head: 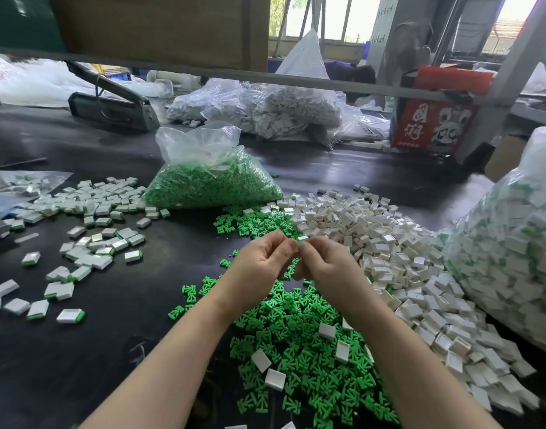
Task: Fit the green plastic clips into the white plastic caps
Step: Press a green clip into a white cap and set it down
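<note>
The cap (303,238) sits at the centre of the frame, pinched at the tips of your right hand (323,263). Only a sliver of white shows between the fingers (309,250), so its long axis cannot be read with certainty; it appears to run left to right, toward your other hand. Your left hand (261,258) meets it from the left, fingertips curled together and touching the right hand's tips. A trace of green shows at the left fingertips, probably the clip (293,243), though it is too hidden to confirm.

The coming move turns on this relation: the clip lies immediately left of the cap, nose to nose, so the push likely runs straight along the line joining your hands.

Below your wrists lies the loose green pile (296,351). The white pile (389,243) spreads to the right. Finished pieces (89,258) are scattered at left on the dark tabletop (141,335).
</note>
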{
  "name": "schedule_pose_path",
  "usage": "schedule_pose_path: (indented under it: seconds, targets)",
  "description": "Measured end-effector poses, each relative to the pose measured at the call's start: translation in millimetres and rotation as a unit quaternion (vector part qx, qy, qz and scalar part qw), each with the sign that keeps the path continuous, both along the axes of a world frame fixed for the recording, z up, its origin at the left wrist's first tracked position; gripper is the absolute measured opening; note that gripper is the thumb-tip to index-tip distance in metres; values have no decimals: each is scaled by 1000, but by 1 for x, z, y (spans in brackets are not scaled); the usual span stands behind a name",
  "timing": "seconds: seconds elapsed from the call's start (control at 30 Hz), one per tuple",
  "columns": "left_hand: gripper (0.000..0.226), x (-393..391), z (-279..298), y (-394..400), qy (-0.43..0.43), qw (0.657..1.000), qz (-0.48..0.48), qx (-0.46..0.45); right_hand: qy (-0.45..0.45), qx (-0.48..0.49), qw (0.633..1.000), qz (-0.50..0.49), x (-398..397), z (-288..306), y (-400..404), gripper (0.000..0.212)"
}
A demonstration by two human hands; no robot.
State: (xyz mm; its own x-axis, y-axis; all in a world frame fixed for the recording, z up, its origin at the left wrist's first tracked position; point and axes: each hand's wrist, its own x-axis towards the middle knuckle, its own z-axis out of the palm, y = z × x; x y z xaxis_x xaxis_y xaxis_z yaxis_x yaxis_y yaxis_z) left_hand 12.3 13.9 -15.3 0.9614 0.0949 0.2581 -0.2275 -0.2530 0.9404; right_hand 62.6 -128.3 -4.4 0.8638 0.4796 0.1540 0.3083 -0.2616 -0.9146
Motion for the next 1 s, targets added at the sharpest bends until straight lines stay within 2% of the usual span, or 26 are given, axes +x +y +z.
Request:
schedule_pose_path:
  seconds: [0.1, 0.23, 0.33, 0.43, 0.5, 0.6, 0.77, 0.83, 1.0]
  targets:
    - [30, 2, -5, -1, 21, 999, -6, 45, -29, -61, 998, 9, 0, -1, 0, 29]
    - [30, 2, -6, -2, 13, 993, -6, 119, -15, -68, 997, 17, -2, -1, -2, 38]
    - [29, 2, -6, -1, 17, 994, -15, 109, 20, -55, 998, 30, -2, -2, -1, 42]
    - [30, 2, -5, -3, 34, 993, -13, 111, -17, -67, 997, 26, -2, -2, -1, 44]
    - [31, 1, -5, -3, 66, 995, -15, 73, -39, -65, 997, 25, -3, -2, 0, 46]
    - [31, -1, -4, -3, 93, 994, -18, 57, -38, -61, 997, 24, -2, -6, 2, 46]
    - [30, -2, -1, -10, 49, 993, 13, 111, -21, -22, 999, 21, -1, -15, 8, 46]
    - [31, -1, -3, -13, 37, 991, 25, 125, -16, -7, 1000, 15, -1, -16, 9, 52]
    - [31, -2, -3, -22, 16, 991, 51, 120, -31, 12, 999, -15, -3, -19, 12, 50]
